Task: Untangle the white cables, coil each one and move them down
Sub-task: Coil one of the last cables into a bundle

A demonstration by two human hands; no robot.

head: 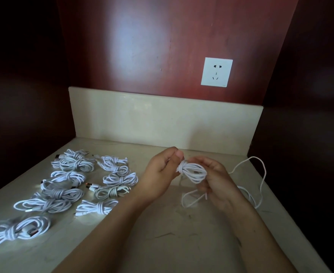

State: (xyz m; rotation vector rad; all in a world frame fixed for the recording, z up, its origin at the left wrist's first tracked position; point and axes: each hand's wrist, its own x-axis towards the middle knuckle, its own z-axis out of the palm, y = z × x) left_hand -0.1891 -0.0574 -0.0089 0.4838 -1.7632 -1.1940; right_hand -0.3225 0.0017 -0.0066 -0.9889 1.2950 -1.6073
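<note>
The white cable coil (192, 171) is hanging in the air between the two hands, just above the worktop (162, 243) and right of its middle. The left fingers (172, 152) are closing narrowly with the thumb, pinching the wrapped, knotted end at the coil's upper left. The right fingers (203, 162) are curling loosely round the loops from the far side, cupping them. The left hand (160, 174) is reaching in from the lower left and the right hand (219, 182) from the lower right, both forearms bare. A loose tail of cable (191, 200) is drooping under the coil onto the worktop, and more slack cable (262, 174) is looping behind the right hand toward the right edge; whether the two are one cable, I cannot tell. Well to the left, finished bundles (120, 179) are lying in two rough columns running from the back toward the near edge, some touching their neighbours. Behind everything a pale backsplash (162, 119) is standing against a red wall panel (162, 46), which is carrying a white socket (216, 72).
</note>
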